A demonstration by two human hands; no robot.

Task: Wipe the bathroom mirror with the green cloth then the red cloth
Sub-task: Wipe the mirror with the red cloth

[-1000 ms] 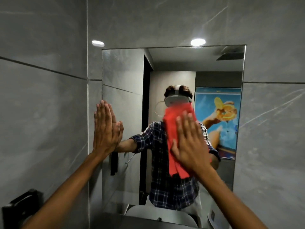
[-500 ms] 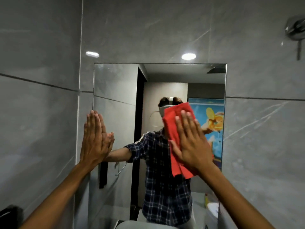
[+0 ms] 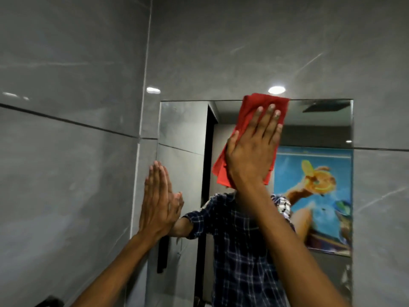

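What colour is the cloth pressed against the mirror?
Red cloth, under the right hand; head view.

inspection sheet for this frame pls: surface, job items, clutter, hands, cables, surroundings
Surface: mirror on a grey tiled wall; glass condition not clear enough to judge.
Job's things: red cloth flat on the glass, its top edge at the mirror's top edge; green cloth not seen.
Clutter: nothing seen.
Hands: right hand pressed flat on the red cloth; left hand flat and open at the mirror's left edge.
Cables: nothing seen.
Surroundings: ceiling light glare on the tiles; colourful poster reflected in the mirror.
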